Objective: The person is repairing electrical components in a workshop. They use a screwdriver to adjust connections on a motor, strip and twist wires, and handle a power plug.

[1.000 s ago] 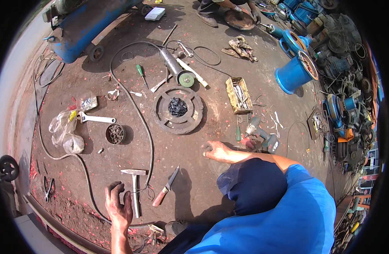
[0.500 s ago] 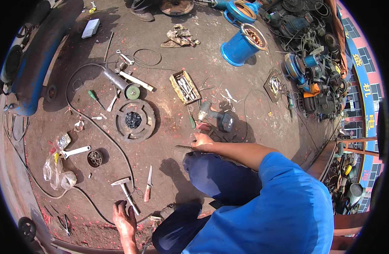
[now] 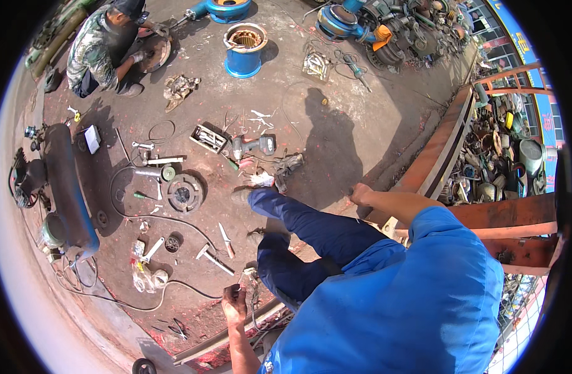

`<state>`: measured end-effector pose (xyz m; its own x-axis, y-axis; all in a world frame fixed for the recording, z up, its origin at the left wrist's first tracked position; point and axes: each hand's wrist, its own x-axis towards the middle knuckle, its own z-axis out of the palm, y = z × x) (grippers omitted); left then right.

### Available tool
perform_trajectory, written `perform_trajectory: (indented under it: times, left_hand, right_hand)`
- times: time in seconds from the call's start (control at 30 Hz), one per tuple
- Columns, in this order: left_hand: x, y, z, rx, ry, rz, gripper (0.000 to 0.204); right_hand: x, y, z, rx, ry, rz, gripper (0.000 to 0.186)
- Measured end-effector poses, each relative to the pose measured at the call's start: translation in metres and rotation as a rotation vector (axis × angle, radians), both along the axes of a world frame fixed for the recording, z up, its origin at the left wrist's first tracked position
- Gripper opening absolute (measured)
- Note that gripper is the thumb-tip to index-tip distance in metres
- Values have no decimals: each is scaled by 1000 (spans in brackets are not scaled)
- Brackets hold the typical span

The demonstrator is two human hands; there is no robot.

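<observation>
My left hand (image 3: 235, 304) hangs above the ground near the lower middle, fingers curled in; whatever they may hold cannot be made out. Nearest to it lie a hammer (image 3: 215, 260) and a wooden-handled knife (image 3: 226, 241). Out to the right of my knees is my right hand (image 3: 361, 194), close to a rusty steel beam (image 3: 432, 149). Its fingers look bent, but their tips are too small to read. Beyond my feet are white gloves (image 3: 260, 179) and a cordless impact wrench (image 3: 252, 145). A slotted metal ring (image 3: 199, 188) lies flat beside an angle grinder (image 3: 150, 172).
A co-worker (image 3: 93, 53) crouches at the far left, hands on a round metal disc (image 3: 156, 53). A blue motor housing (image 3: 242, 64) stands at the back. A tool box (image 3: 199, 135), an adjustable wrench (image 3: 153, 249), a tank (image 3: 71, 181) and a trailing cable (image 3: 124, 306) surround the work area.
My body has risen and the view has swung right, bringing the co-worker into sight. My right hand has moved from beside my knee out to the right. My left hand's spread fingers have curled in.
</observation>
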<state>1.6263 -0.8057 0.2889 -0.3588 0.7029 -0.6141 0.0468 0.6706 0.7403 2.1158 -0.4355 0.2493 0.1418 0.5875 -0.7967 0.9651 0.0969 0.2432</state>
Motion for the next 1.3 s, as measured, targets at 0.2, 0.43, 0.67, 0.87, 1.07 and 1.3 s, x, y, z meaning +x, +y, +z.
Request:
perform_trajectory:
  times: [0.2, 0.43, 0.67, 0.87, 1.07, 1.3]
  left_hand:
    - [-2, -35, -1, -257, 194, -157, 33]
    - [13, -59, 12, -298, 4, 280, 24]
    - [103, -48, 67, -346, -162, 595, 26]
    - [214, 7, 108, -223, -170, 420, 24]
    - [239, 72, 162, -332, -159, 384, 24]
    - [187, 78, 99, -306, -164, 438, 28]
  right_hand:
    - [92, -77, 43, -384, 92, 664, 29]
    - [177, -62, 27, -239, 272, 295, 25]
    - [95, 46, 147, 7, 537, -505, 28]
    - [148, 81, 155, 156, 777, -591, 25]
    - [222, 78, 122, 127, 654, -717, 33]
    - [212, 65, 158, 173, 723, -865, 26]
